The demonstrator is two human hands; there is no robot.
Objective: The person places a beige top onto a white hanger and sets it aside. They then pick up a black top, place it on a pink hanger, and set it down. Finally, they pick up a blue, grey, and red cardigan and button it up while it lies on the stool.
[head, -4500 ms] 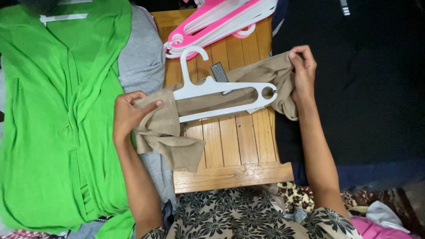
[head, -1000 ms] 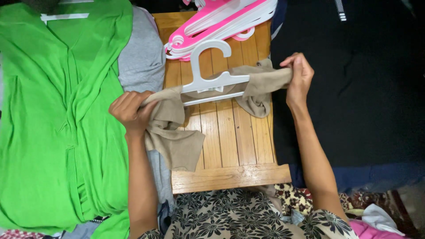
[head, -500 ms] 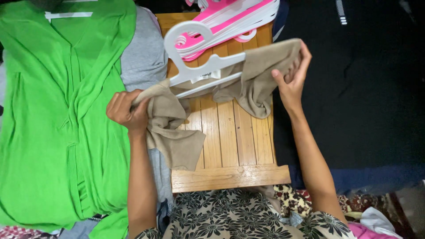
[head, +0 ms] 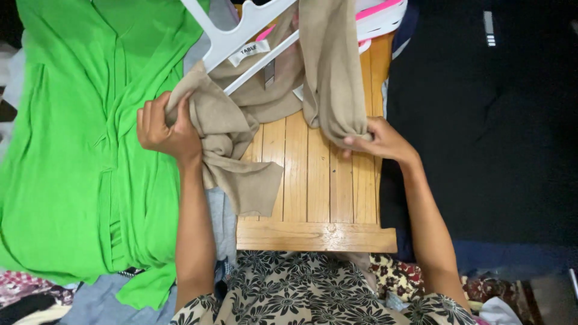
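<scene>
A beige garment hangs from a white plastic hanger that is lifted and tilted above a small wooden slatted table. My left hand is closed on the garment's bunched left side, near the hanger's lower end. My right hand pinches the bottom of the garment's right part, which hangs straight down over the table. The hanger's hook runs out of the top of the view.
A bright green garment lies spread at the left over a grey one. Pink and white hangers lie at the table's far end. Dark fabric covers the right side. A floral cloth is over my lap.
The hanger with the beige garment has risen from flat on the table to tilted and lifted. My right hand slid from the top right corner down to the hanging end.
</scene>
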